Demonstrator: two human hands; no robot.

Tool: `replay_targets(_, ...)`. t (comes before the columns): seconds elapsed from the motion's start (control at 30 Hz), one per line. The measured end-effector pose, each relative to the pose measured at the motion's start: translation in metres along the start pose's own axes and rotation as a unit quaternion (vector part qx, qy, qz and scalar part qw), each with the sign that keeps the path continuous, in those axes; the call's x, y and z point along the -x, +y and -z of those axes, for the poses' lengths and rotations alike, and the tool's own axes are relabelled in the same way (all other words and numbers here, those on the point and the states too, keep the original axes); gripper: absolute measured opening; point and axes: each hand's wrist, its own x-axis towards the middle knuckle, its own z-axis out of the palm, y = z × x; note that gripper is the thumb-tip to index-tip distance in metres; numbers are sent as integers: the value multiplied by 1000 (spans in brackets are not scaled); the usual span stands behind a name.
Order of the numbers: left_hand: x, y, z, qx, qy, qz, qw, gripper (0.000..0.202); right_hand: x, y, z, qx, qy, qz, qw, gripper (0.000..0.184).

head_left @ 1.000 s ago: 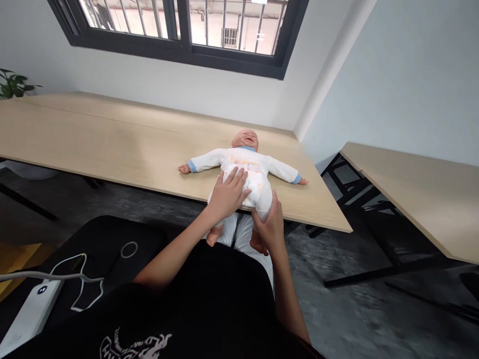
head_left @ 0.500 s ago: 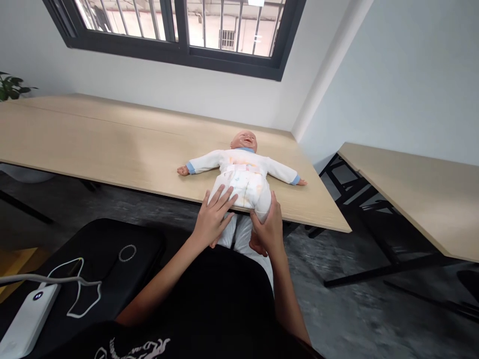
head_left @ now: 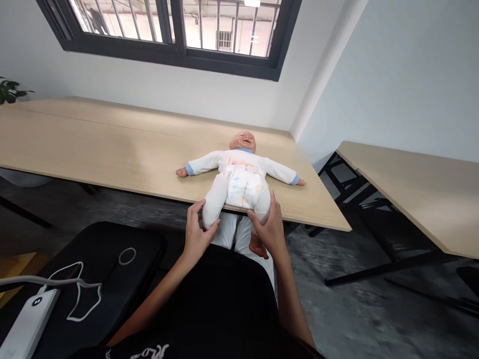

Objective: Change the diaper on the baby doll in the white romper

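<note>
At seven o'clock, the doll's (head_left: 241, 164) foot on that side is out of sight, probably behind the left hand (head_left: 197, 233). Toward five o'clock, the right hand (head_left: 272, 227) covers part of the other leg. The diaper's (head_left: 245, 187) printed marks are too small to read. Picture edges crop the window (head_left: 179, 31) at eleven, second table (head_left: 419, 192) at three, shirt print (head_left: 151, 352) at seven, white device (head_left: 30, 316) at eight and plant (head_left: 12, 92) just past nine.

Beyond the fingers (head_left: 275, 205), a pale wooden desk (head_left: 112, 144) runs along a white wall (head_left: 149, 82) below a dark-framed window (head_left: 181, 30), with grey floor (head_left: 299, 269) beneath.
</note>
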Motion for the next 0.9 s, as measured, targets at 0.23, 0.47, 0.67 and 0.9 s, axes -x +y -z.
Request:
replay_targets(0.23,2,-5,-7,127,-47,135,982,71,-1,3,0,6,-2,14,1000,87)
replay_targets(0.47,0,-8,-5,131,-78,153,976,75,0,3,0,12,1,21,1000,85)
replay_targets(0.67,0,-10,-3,127,-101,159,974,76,1,2,-8,38,33,20,999,83)
replay_targets(0.9,0,-12,-2,129,-112,154,973,75,3,2,-15,57,50,26,997,83)
